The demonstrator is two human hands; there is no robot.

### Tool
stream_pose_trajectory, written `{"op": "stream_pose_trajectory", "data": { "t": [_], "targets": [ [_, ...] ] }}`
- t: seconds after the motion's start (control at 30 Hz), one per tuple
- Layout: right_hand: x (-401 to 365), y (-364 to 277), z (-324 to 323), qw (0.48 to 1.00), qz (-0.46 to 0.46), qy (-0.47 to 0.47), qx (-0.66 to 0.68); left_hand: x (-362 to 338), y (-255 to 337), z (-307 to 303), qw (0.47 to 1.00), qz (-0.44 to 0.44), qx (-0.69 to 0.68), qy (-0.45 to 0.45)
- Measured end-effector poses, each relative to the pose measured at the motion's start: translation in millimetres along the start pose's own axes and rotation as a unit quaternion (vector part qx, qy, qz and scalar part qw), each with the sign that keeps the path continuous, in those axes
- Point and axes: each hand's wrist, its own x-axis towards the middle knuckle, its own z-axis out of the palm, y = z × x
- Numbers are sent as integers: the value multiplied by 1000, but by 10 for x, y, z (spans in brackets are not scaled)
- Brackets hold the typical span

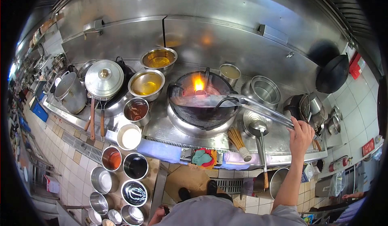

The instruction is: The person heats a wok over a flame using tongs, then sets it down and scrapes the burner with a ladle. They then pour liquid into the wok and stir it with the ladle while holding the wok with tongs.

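Note:
My right hand (301, 135) is closed around the end of a long metal tool with two parallel rods (266, 113). Its far end reaches over a blackened two-handled wok (206, 113) on the burner, where an orange flame (198, 83) rises behind it. At the bottom edge, close to my body, is my left hand (159, 214), fingers curled around a small dark thing I cannot make out. A perforated strainer (249, 117) lies right of the wok, with a ladle (258, 128) across it. Between wok and strainer, a bamboo brush (238, 143) sits at the stove's front.
Left of the wok stand two oil bowls (146, 83) (158, 60), a sauce pot (136, 110) and a lidded pot (104, 80). Several seasoning pots (134, 193) fill the lower left. Coloured cloths (204, 157) lie at the front edge. Another wok (332, 74) hangs at right.

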Motion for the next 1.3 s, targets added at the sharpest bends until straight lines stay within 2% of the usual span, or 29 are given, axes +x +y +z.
{"op": "stream_pose_trajectory", "data": {
  "t": [0.2,0.23,0.3,0.33,0.4,0.47,0.5,0.53,0.6,0.8,0.93,1.0,1.03,1.07,1.13,1.17,1.2,1.27,1.3],
  "targets": [
    [-430,-61,-269,996,19,-87,6,70,-6,-70,992,53,11,-112],
    [-497,-94,-334,995,20,-101,8,87,-12,-96,985,69,5,-158],
    [-627,-91,-363,992,18,-124,-1,114,55,-168,939,84,-45,-330],
    [-694,-96,-383,990,13,-143,-9,83,6,-173,940,79,-41,-331],
    [-748,-147,-415,987,20,-158,-10,47,-172,-119,992,74,28,-95],
    [-813,-163,-386,987,26,-156,-9,-44,76,-236,954,173,164,-183],
    [-849,-178,-373,985,24,-168,-7,-157,51,-262,955,202,135,-169],
    [-853,-204,-377,985,23,-172,-7,-198,60,-222,956,198,135,-169],
    [-849,-247,-376,975,55,-214,8,-162,34,-168,986,107,-13,-124],
    [-985,-19,-364,968,78,-238,35,-341,308,204,993,78,-77,-47],
    [-1263,281,-371,956,92,-274,50,-683,504,531,999,31,-28,21],
    [-1498,430,-367,933,156,-316,72,-949,644,713,993,59,96,21],
    [-1669,508,-339,938,161,-298,76,-574,270,589,994,67,60,-64],
    [-1802,553,-355,936,161,-302,84,-604,218,600,994,64,61,-57],
    [-2050,631,-362,895,252,-308,202,-717,203,646,989,82,19,-122],
    [-2230,680,-327,867,287,-318,256,-792,198,676,990,80,19,-113],
    [-2355,669,-328,820,342,-309,339,-896,246,733,989,89,99,-70],
    [-2591,640,-300,775,344,-284,448,-1047,365,911,962,104,253,12],
    [-2728,623,-269,771,322,-286,468,-1128,427,958,969,51,240,21]
  ]
}}
